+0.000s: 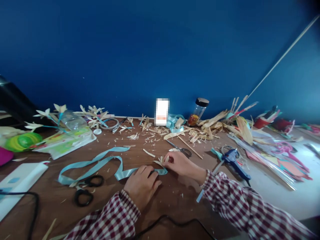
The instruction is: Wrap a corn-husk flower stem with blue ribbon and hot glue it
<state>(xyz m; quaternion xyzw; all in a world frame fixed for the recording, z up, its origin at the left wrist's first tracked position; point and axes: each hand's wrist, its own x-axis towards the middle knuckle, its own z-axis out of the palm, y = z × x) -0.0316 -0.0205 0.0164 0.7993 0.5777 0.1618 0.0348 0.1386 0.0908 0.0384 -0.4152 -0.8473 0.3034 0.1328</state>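
My right hand (pixel 180 163) is closed in a pinch on a small pale corn husk flower (pixel 159 162), just above the table. My left hand (pixel 142 185) lies low, its fingers curled together over a light blue ribbon (pixel 123 174). The ribbon's end shows past the fingertips, beneath the flower. From there the ribbon loops leftward across the wood. What lies under the left palm is hidden. Black-handled scissors (pixel 83 197) rest left of this hand, partly under the ribbon. A blue glue gun (pixel 236 165) lies beyond my right wrist.
Husk scraps and a second pair of scissors (pixel 185 152) lie ahead. A black-lidded jar (pixel 198 112) stands by the blue wall. Finished husk flowers (pixel 60 110) and a plastic bottle (pixel 73 120) are at left. A black cable (pixel 166 217) crosses the table (pixel 172 200) in front.
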